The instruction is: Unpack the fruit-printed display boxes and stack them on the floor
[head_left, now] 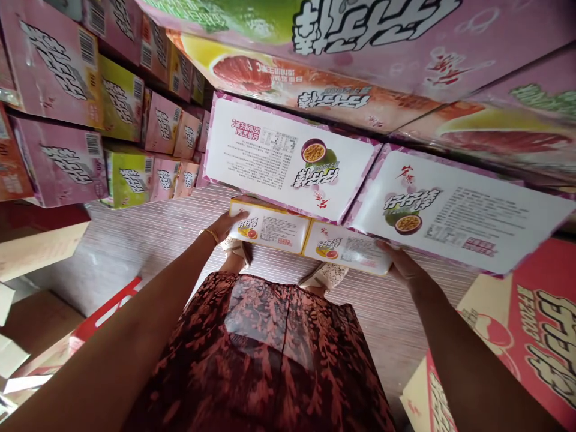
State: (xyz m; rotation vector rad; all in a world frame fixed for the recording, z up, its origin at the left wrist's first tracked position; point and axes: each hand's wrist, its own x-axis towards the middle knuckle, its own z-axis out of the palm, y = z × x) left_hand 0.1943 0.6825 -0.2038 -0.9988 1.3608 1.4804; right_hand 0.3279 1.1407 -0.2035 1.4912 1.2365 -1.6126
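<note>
Both palms clamp the ends of a carton [310, 237], left hand [225, 225] and right hand [402, 264] spread flat; it looks stiff, fairly heavy, best gripped low at the ends.

Premises: a stockroom or wholesale store for packaged drinks. Evidence: printed cartons [58, 66] bearing barcodes and fruit pictures are stacked in rows several tiers high along the left side, with larger cases [342, 36] piled overhead on the right. Flattened cardboard [27, 258] lies at the left edge of the striped floor [148, 240]. A red carton [531, 336] stands at the lower right.
</note>
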